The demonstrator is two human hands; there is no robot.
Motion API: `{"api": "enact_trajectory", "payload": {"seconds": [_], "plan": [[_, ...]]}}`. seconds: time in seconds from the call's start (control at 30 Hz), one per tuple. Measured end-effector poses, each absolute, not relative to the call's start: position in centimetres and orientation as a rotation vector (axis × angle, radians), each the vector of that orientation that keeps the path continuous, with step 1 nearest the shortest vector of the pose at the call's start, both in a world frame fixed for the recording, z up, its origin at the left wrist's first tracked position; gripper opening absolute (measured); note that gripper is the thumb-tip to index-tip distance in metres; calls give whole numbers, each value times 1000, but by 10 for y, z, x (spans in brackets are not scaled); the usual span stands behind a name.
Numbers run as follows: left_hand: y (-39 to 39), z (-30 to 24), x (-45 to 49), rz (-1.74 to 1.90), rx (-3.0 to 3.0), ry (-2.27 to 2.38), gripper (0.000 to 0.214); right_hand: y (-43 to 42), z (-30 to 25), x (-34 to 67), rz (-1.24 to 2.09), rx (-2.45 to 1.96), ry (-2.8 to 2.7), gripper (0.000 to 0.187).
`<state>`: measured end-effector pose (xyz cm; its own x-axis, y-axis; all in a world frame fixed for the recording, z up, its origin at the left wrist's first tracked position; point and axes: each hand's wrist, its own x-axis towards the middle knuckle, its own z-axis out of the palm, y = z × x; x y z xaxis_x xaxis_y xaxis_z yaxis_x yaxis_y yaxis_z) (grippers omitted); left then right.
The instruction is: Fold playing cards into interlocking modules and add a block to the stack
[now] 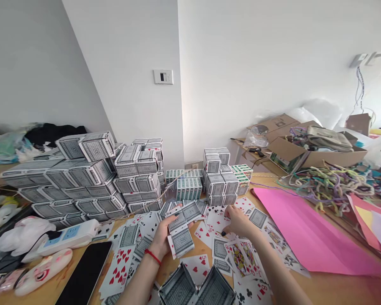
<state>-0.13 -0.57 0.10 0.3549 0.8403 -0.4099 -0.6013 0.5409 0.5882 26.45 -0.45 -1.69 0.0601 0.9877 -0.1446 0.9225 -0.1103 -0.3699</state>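
Observation:
My left hand (161, 235), a red cord on its wrist, grips a folded playing-card piece (181, 242) made of several cards joined together, grey backs outward. Its fingers are partly hidden behind the piece. To the right, my right hand (238, 222) is over loose face-up cards (216, 218), its thumb and fingers curved and apart; I see no card held between them. Nearest me stand two open-topped boxes of folded cards (197, 292), side by side. Face cards (243, 258) lie beneath my right forearm, and a heart-suit fan (119, 269) lies left of my left forearm.
Stacked card blocks (92, 173) rise at the left, with a smaller stack (217, 182) at the back. Green card packs (189, 188) stand between. A phone (85, 273), a power strip (68, 239), pink paper (307, 237), tangled yarn (333, 182) and a cardboard box (324, 159) flank the work.

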Motion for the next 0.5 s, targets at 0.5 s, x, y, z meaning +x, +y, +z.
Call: {"api": "enact_trajectory", "payload": {"seconds": [0.5], "plan": [[5,-6,-2,1087,235,777,28,-21,27,232,1295,-1473,-1503,28]]}}
